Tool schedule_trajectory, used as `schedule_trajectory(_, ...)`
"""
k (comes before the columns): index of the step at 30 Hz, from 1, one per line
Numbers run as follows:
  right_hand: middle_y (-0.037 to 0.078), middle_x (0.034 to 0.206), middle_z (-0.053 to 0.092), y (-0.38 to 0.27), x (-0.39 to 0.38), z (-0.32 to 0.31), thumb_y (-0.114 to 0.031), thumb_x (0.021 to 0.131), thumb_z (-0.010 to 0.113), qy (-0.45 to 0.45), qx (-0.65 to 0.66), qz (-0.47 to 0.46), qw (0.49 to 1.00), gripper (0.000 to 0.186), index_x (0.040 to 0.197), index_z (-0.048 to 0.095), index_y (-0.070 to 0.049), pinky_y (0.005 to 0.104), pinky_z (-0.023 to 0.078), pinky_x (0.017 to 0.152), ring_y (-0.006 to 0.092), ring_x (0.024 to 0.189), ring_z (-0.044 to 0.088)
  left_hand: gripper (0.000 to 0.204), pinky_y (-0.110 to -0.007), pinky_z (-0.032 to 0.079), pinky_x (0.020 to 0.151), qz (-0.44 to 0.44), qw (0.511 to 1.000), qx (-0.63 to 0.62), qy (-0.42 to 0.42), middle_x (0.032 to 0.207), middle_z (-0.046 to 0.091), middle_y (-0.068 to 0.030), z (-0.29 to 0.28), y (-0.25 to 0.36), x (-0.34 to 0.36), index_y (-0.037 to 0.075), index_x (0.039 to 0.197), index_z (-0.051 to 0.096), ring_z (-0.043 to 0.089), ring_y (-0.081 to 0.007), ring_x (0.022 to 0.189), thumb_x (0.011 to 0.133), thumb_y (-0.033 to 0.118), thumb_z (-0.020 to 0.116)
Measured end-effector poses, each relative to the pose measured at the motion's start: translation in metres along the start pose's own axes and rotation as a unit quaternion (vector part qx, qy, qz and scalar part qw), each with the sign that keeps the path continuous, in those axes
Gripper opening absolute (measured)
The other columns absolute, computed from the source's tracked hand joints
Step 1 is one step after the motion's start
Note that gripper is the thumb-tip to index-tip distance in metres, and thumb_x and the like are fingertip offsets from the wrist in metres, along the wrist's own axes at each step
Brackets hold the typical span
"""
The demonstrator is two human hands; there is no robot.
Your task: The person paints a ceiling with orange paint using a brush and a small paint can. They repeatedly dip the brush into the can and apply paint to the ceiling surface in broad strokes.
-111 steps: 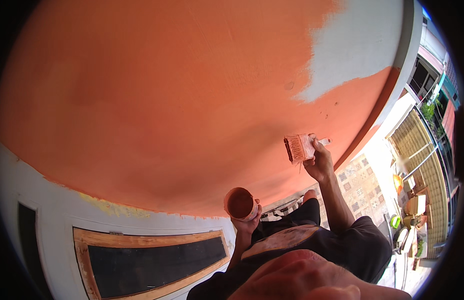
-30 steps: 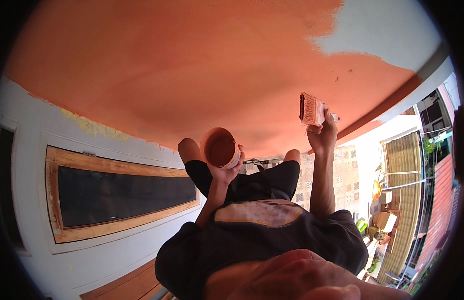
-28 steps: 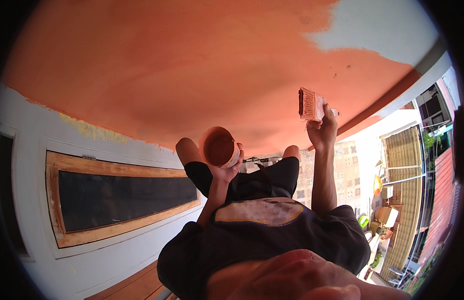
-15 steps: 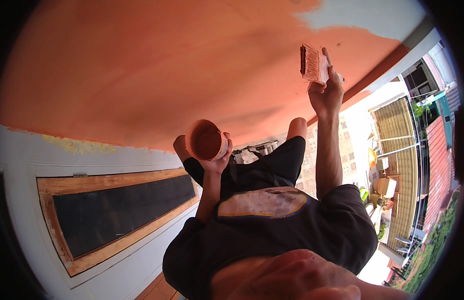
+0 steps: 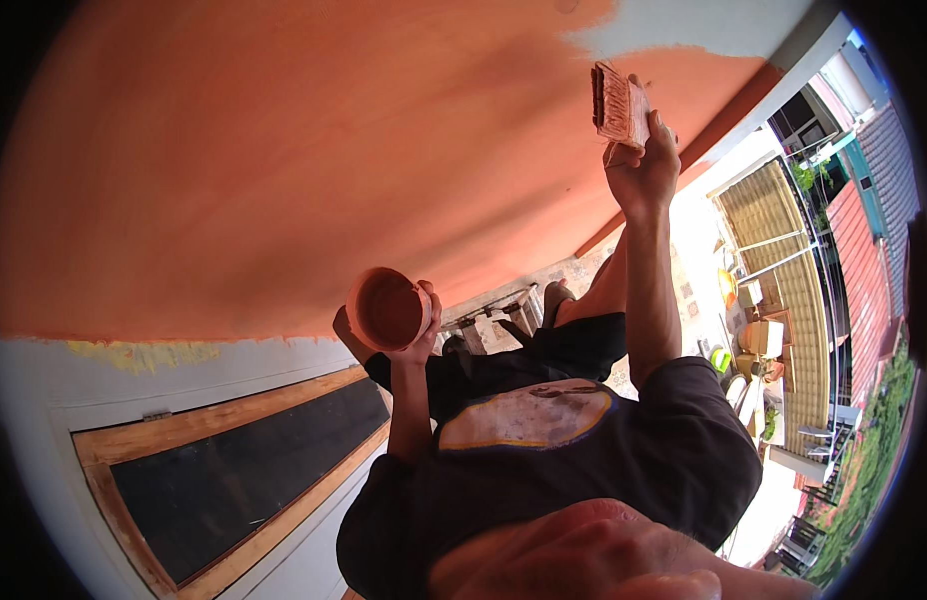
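My left hand [image 5: 424, 335] is closed round a small tub [image 5: 389, 309], its open mouth showing an orange-brown inside. In my raised right hand [image 5: 646, 180] is a wide paintbrush [image 5: 620, 106], gripped by its handle. Orange paint coats the brush, and its bristles point left. Behind both hands spreads a wall [image 5: 314, 150] painted orange over most of its face. A pale unpainted patch [image 5: 684, 27] shows at the upper right, near the brush. I cannot tell whether the bristles touch the wall.
A wood-framed dark panel [image 5: 244, 470] is set in the pale lower-left surface. Patterned tiles [image 5: 624, 375] cover the floor by my legs. On the right, past the wall's edge, stand a ribbed tan roof [image 5: 769, 215], boxes [image 5: 762, 338] and a red roof [image 5: 864, 270].
The view has shifted. In the picture, the brush and right hand sit slightly higher and further left, and the tub lower and left. One leg has moved, and a foot now shows.
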State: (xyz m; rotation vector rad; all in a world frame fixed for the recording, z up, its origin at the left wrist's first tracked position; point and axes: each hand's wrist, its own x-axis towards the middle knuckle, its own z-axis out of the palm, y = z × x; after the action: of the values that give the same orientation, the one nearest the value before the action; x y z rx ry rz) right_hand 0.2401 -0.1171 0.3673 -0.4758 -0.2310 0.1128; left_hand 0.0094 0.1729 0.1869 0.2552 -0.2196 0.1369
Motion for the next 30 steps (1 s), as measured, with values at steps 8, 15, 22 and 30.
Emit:
schedule_trajectory(8, 0.0, 0.12, 0.06, -0.007, 0.0, 0.0, -0.018, 0.111, 0.041, 0.074, -0.016, -0.013, 0.997, 0.047, 0.156, 0.044, -0.006, 0.0178, 0.034, 0.059, 0.0035, 0.082, 0.047, 0.077, -0.027, 0.058, 0.054, 0.013, 1.0, 0.012, -0.017, 0.125, 0.056, -0.0271, 0.01, -0.008, 0.006, 0.002, 0.137, 0.055, 0.062, -0.0334, 0.092, 0.091, 0.063, 0.065)
schedule_trajectory(15, 0.001, 0.118, 0.062, -0.035, 0.025, -0.007, -0.022, 0.11, 0.044, 0.045, 0.028, -0.047, 0.997, 0.046, 0.153, 0.047, -0.004, 0.0191, 0.034, 0.057, 0.004, 0.08, 0.049, 0.072, -0.033, 0.058, 0.061, 0.023, 0.999, -0.035, -0.017, 0.13, 0.049, -0.0259, 0.032, -0.016, 0.015, 0.012, 0.145, 0.05, 0.056, -0.0359, 0.096, 0.093, 0.059, 0.062)
schedule_trajectory(22, 0.003, 0.108, 0.067, -0.059, 0.065, -0.004, -0.023, 0.105, 0.058, 0.033, 0.067, -0.096, 0.993, 0.018, 0.116, 0.059, -0.009, 0.018, 0.04, 0.052, 0.0057, 0.071, 0.056, 0.064, -0.029, 0.056, 0.058, 0.079, 0.997, 0.017, -0.002, 0.128, 0.051, -0.0229, 0.07, 0.001, 0.05, 0.006, 0.142, 0.052, 0.056, -0.0311, 0.092, 0.097, 0.051, 0.06)
schedule_trajectory(30, 0.016, 0.125, 0.055, -0.108, 0.134, 0.02, -0.019, 0.109, 0.046, -0.24, 0.123, -0.177, 0.947, 0.046, 0.147, 0.038, 0.006, 0.0225, 0.043, 0.058, 0.0105, 0.069, 0.045, 0.048, -0.027, 0.056, 0.06, 0.129, 0.99, -0.004, -0.06, 0.131, 0.048, -0.0221, 0.108, 0.04, 0.076, 0.015, 0.147, 0.052, 0.057, -0.03, 0.093, 0.103, 0.034, 0.056)
